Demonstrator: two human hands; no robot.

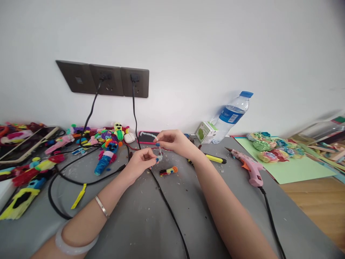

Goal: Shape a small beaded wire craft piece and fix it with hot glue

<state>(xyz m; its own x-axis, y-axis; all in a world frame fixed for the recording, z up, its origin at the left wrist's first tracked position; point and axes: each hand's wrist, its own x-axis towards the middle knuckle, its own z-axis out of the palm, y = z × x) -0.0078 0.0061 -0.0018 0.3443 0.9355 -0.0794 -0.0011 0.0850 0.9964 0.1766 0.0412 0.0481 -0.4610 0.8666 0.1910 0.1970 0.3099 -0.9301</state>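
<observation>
Both of my hands are at a pale, whitish strand (pixel 149 134) that looks beaded. It arcs over a dark phone-like slab with a pink edge (pixel 145 142) and dangles between my fingers. My left hand (pixel 140 162) pinches its lower part, thumb and index finger together. Slightly higher and to the right, my right hand (pixel 175 143) pinches the upper part, palm down. What lies right at the fingertips is partly hidden. Just below them on the grey table (pixel 161 216) rests a small yellow, orange and black fuzzy figure (pixel 169 171). A thin red cord (pixel 134 148) runs behind my hands.
Colourful pipe-cleaner figures (pixel 107 158) crowd the left, among black cables (pixel 168 205). A yellow utility knife (pixel 215 158) lies beyond my right wrist. Further right are a pink glue gun (pixel 254 172), a water bottle (pixel 233 115), a small box (pixel 205 132) and fabric-like flowers (pixel 272 147) on green paper.
</observation>
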